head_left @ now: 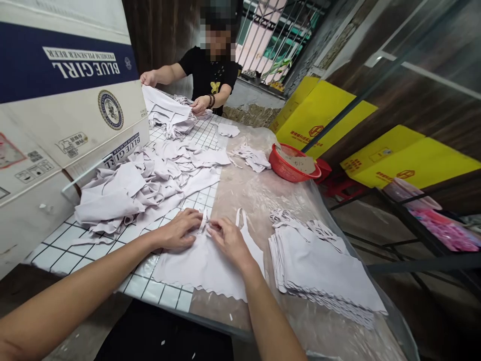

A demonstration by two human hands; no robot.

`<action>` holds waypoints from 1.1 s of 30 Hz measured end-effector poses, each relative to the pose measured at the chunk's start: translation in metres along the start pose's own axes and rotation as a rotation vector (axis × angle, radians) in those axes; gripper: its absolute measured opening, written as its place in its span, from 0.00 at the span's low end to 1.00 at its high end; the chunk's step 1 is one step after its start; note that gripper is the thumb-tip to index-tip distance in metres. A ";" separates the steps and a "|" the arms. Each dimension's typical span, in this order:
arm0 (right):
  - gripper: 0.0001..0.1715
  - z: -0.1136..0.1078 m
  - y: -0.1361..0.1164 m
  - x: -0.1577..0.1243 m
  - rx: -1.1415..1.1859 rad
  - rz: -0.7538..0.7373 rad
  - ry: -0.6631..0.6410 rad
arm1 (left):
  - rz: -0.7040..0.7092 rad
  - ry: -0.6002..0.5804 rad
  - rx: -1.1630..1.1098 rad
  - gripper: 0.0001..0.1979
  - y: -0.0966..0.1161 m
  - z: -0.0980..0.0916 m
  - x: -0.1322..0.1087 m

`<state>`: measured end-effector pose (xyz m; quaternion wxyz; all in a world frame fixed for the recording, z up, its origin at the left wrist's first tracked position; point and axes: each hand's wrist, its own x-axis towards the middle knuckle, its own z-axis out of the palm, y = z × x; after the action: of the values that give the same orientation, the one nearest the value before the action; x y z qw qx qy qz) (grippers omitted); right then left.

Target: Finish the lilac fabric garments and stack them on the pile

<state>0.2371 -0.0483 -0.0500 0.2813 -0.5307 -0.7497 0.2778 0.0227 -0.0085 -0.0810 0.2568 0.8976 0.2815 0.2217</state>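
A pale lilac garment piece with thin straps (205,265) lies flat on the table in front of me. My left hand (179,229) rests on its upper left part, fingers curled and pinching a strap near the top. My right hand (229,239) lies on its upper middle, fingertips pinched at the same strap. To the right sits a neat stack of the same pieces (323,268). A loose heap of unsorted pieces (150,180) spreads across the table's left side.
A large Blue Girl cardboard box (56,115) stands at the left. A person in a black shirt (210,75) handles fabric at the far end. A red basket (295,163) sits at the right edge. Yellow boxes (323,115) stand beyond the plastic-covered table (259,195).
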 end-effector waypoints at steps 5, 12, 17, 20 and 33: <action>0.16 0.014 0.012 -0.042 -0.135 -0.155 0.098 | 0.045 -0.091 0.102 0.33 -0.018 -0.008 0.008; 0.09 0.026 0.017 -0.049 -0.274 -0.262 0.172 | -0.094 -0.112 0.348 0.24 -0.037 -0.022 0.034; 0.08 0.024 0.012 -0.050 -0.314 -0.278 0.157 | -0.008 -0.041 0.362 0.13 -0.030 -0.016 0.047; 0.08 0.024 0.011 -0.051 -0.331 -0.271 0.146 | -0.023 0.029 0.351 0.07 -0.032 -0.013 0.059; 0.12 0.026 0.012 -0.051 -0.372 -0.250 0.121 | -0.239 0.369 0.341 0.09 -0.071 -0.011 0.071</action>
<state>0.2404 -0.0968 -0.0828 0.2552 -0.4923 -0.8296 0.0658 0.0417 0.0893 -0.0960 0.0706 0.8327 0.4607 0.2990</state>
